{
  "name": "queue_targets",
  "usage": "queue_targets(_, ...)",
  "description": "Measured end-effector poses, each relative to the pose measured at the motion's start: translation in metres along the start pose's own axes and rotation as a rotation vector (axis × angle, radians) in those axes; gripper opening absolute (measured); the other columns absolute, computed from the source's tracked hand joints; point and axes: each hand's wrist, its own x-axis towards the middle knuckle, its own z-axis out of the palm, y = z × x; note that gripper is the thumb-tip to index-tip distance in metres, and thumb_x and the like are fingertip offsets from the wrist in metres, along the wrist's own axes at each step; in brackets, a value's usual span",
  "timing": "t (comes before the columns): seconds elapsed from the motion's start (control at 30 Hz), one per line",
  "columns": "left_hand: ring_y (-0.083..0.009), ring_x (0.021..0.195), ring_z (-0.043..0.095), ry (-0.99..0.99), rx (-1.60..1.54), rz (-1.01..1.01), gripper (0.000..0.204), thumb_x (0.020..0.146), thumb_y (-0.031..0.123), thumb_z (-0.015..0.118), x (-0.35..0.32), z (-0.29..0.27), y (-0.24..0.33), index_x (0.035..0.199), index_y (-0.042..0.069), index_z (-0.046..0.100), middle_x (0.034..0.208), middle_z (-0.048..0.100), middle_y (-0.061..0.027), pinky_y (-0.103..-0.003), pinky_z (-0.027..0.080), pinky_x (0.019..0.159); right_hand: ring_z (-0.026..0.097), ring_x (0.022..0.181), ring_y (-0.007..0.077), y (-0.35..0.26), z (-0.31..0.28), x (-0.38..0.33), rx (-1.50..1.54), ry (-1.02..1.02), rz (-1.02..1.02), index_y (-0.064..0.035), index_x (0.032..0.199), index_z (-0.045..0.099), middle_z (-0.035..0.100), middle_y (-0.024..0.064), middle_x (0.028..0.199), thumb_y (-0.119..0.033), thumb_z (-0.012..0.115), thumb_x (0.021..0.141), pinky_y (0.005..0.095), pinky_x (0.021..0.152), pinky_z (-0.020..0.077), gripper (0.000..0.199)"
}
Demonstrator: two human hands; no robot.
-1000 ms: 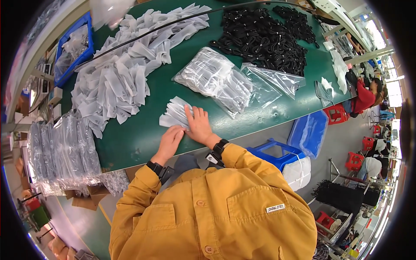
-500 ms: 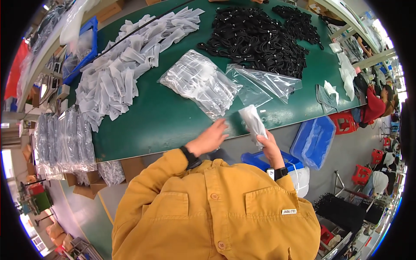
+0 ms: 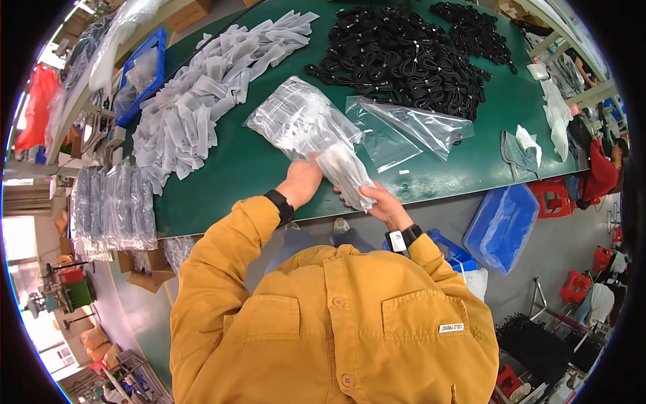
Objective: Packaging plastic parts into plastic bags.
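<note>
Green table (image 3: 202, 205), bundle (image 3: 346, 174) (right hand (image 3: 385, 205)), now at filled bag (image 3: 296, 114)

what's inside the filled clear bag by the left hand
Pale, thin packets show through the clear bag; those underneath are covered, so their number cannot be seen.

Surface (image 3: 222, 195): before me.
Packet pile (image 3: 182, 128): on the surface, to my left.
Filled bag (image 3: 296, 111): right of that pile.
Bundle (image 3: 346, 172): between my hands (image 3: 303, 182), at the filled bag's near end.
Strap heap (image 3: 404, 60): far side, behind the flat bag (image 3: 424, 131).
Cloth (image 3: 518, 155): toward the right end.
Tub (image 3: 501, 229): on the floor (image 3: 538, 252), to my right.
</note>
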Motion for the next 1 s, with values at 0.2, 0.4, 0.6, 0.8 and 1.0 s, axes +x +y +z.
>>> queue_targets(0.2,-0.0308,0.076,0.060,-0.088,0.291,0.089,0.021,0.076,0.006,0.056,-0.004,-0.046,0.012,0.094,-0.001,0.060,0.085,0.057,-0.0156,-0.038,0.050,0.066,0.060,0.106,0.0180,-0.005,-0.003,0.034,0.063,-0.018,0.076,0.0029,0.137,0.045,0.060,0.0160,0.124,-0.031,0.066,0.087,0.0277,0.089,0.0466,0.064)
queue_targets(0.4,-0.0296,0.079,0.057,0.049,0.140,0.161,0.012,0.076,0.005,0.055,-0.020,-0.058,0.026,0.087,0.000,0.057,0.084,0.054,-0.0136,-0.037,0.049,0.069,0.062,0.108,0.0243,-0.012,0.003,0.063,-0.709,0.290,0.186,0.0026,0.128,0.054,0.063,0.0185,0.119,-0.041,0.072,0.078,0.0329,0.091,0.0482,0.069)
queue_targets(0.6,-0.0279,0.086,0.054,0.058,0.009,0.124,0.011,0.078,0.006,0.054,-0.014,-0.073,0.013,0.089,0.001,0.055,0.089,0.053,-0.0117,-0.036,0.049,0.072,0.059,0.114,0.0348,-0.027,0.036,0.090,-1.434,0.412,0.278,0.0028,0.126,0.055,0.062,0.0238,0.121,-0.049,0.072,0.072,0.0385,0.093,0.0482,0.077)
queue_targets(0.8,-0.0274,0.087,0.053,0.063,-0.038,0.287,0.012,0.078,0.007,0.056,-0.016,-0.081,0.008,0.089,0.002,0.054,0.091,0.050,-0.0114,-0.036,0.049,0.072,0.059,0.112,0.0388,-0.030,0.043,0.093,-1.610,0.445,0.271,0.0024,0.126,0.055,0.063,0.0267,0.115,-0.047,0.068,0.073,0.0417,0.092,0.0485,0.073)
queue_targets(1.0,-0.0274,0.087,0.054,0.106,-0.145,0.324,0.013,0.077,0.006,0.057,-0.028,-0.077,0.007,0.088,0.001,0.053,0.089,0.049,-0.0117,-0.036,0.049,0.074,0.060,0.106,0.0411,-0.013,0.044,0.112,-1.601,0.443,0.102,0.0021,0.125,0.056,0.064,0.0272,0.104,-0.040,0.069,0.072,0.0442,0.087,0.0498,0.068)
